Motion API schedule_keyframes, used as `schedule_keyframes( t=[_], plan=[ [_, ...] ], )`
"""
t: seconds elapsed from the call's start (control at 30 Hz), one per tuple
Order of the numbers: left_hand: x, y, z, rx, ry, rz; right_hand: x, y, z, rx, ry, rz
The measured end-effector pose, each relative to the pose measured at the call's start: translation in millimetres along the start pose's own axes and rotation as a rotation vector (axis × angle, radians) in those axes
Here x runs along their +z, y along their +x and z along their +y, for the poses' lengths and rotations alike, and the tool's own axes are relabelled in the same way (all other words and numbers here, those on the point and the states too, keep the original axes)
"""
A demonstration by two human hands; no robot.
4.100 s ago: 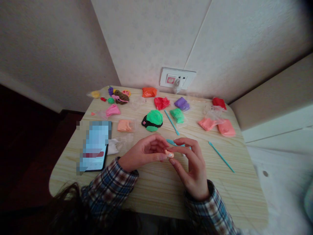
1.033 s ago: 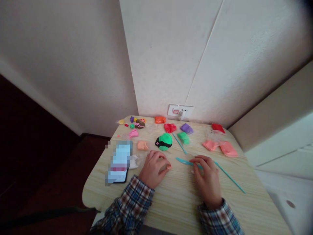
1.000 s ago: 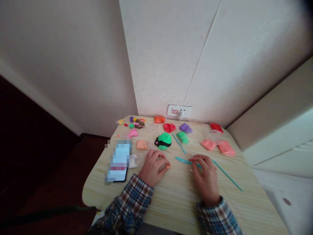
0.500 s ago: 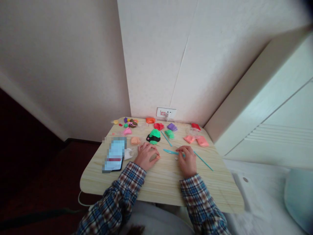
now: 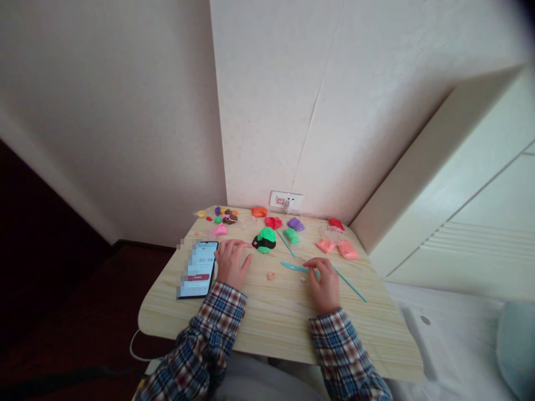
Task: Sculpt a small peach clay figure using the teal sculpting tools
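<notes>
My left hand [image 5: 232, 264] lies beside the phone [image 5: 199, 270], palm down with fingers spread. Beneath it, whatever lies there is mostly hidden. A small peach clay lump [image 5: 271, 276] rests on the tabletop between my hands. My right hand [image 5: 322, 285] is bent over the handle end of a blue plastic clay knife [image 5: 293, 267], its thumb and forefinger apart; no firm grip shows. A tiny pale bit [image 5: 303, 279] sits beside that hand. Beyond the hands stands a green and black clay figure [image 5: 264, 239] with a small pink mark.
Thin blue sticks lie right [image 5: 351, 284] and behind the knife [image 5: 286, 244]. Along the back are green [image 5: 291, 236], purple [image 5: 296, 224], red [image 5: 273, 223] and orange clay packets [image 5: 259, 212]. Coral packets [image 5: 347, 249] lie right; small coloured clay pieces [image 5: 229, 216] back left. A wall socket [image 5: 286, 200] is behind.
My left hand has moved left from the peach lump, leaving it on the table, and now covers where a peach packet was. My right hand stays by the knife. The view has tilted slightly up.
</notes>
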State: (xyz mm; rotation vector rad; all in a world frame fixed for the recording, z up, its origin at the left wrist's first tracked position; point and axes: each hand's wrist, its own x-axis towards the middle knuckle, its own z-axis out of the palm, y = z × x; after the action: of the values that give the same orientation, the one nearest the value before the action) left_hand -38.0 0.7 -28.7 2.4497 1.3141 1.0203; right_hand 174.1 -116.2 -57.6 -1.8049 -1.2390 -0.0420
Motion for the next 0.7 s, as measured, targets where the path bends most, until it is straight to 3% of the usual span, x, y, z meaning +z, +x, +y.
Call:
schedule_keyframes(
  t=[0.17,0.4,0.7],
  plan=[
    [0.3,0,-6,-0.156,0.119,0.047,-3,-1,0,-0.001,0.032,-0.009],
    [6.3,2,-8,-0.168,0.148,-0.026,-2,-2,1,-0.001,0.068,-0.052],
    [9.8,-2,-14,-0.175,0.117,0.011,-2,-2,3,-0.005,0.108,-0.099]
  ],
)
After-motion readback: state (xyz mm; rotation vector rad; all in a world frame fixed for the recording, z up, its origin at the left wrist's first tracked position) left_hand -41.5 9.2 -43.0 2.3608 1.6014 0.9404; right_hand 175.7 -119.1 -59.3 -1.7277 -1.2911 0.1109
